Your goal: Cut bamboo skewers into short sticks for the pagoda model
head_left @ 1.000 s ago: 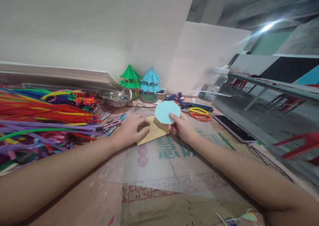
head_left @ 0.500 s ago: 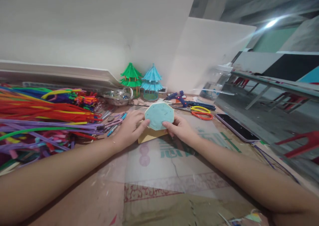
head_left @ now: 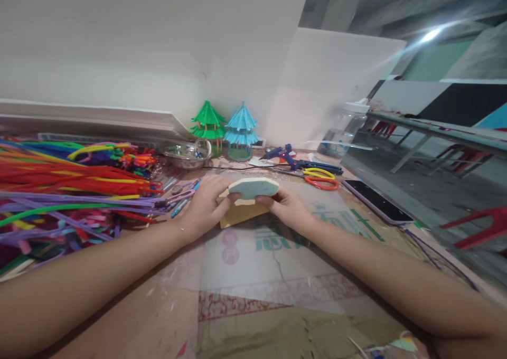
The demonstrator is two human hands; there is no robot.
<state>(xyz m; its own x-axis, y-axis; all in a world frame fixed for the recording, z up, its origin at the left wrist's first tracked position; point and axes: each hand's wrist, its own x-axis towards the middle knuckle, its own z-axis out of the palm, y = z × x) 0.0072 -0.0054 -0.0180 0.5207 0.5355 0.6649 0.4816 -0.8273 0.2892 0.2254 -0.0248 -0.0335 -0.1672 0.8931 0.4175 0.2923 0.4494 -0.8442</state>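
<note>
A light blue octagonal foam piece [head_left: 253,187] is held nearly flat between both hands, just above a tan cardboard piece [head_left: 237,215] lying on the table. My left hand [head_left: 206,203] grips its left edge with thumb and fingers closed. Closed on the right edge from the other side is my right hand [head_left: 287,206]. Both forearms reach in from the bottom corners.
A big heap of coloured pipe cleaners [head_left: 67,185] fills the left. Green [head_left: 207,121] and blue [head_left: 241,126] model pagodas stand at the back by a metal bowl [head_left: 186,156]. A glue gun [head_left: 283,156], scissors [head_left: 319,178] and a phone [head_left: 376,203] lie to the right.
The blue piece went from my right hand alone to both hands, moved left over the cardboard, then tilted from facing me to almost flat.
</note>
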